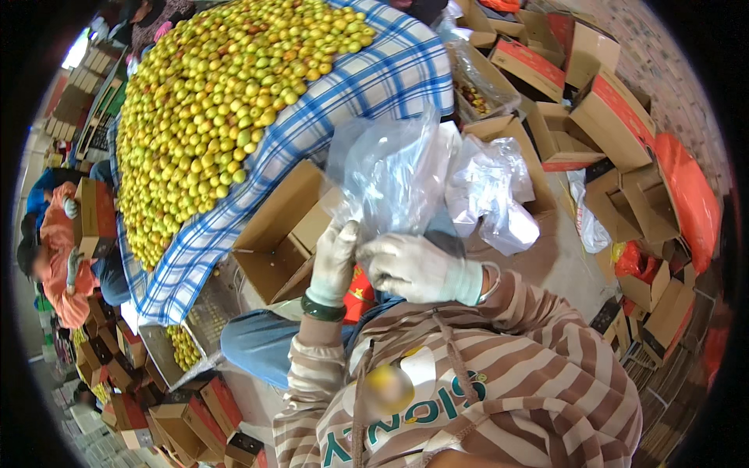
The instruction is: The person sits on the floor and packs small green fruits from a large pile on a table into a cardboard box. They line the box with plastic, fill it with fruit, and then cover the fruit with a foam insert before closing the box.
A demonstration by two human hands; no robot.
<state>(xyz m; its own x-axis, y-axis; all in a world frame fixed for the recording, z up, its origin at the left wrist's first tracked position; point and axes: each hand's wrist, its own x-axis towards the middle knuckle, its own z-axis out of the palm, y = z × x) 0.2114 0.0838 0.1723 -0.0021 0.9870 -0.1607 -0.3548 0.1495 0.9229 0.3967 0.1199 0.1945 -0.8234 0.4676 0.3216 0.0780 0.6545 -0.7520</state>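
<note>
My left hand [333, 260] and my right hand [412, 266], both in pale work gloves, pinch the lower edge of a clear plastic bag [389, 169] in front of my chest. The bag puffs out away from me. Beyond my left hand an opened cardboard box [275, 234] stands on the floor. A bundle of crumpled clear plastic bags [491, 187] lies to the right, partly over another cardboard box [541, 187]. Between my wrists a red item [357, 295] shows in part; I cannot tell what it is.
Yellow-green round fruit, probably jujubes [228, 99], is heaped on a blue-and-white checked cloth [404, 64]. Several cardboard boxes [614, 111] crowd the right side. At left a person [64, 245] in an orange top holds a box [96, 216]. A crate [152, 345] holds more fruit.
</note>
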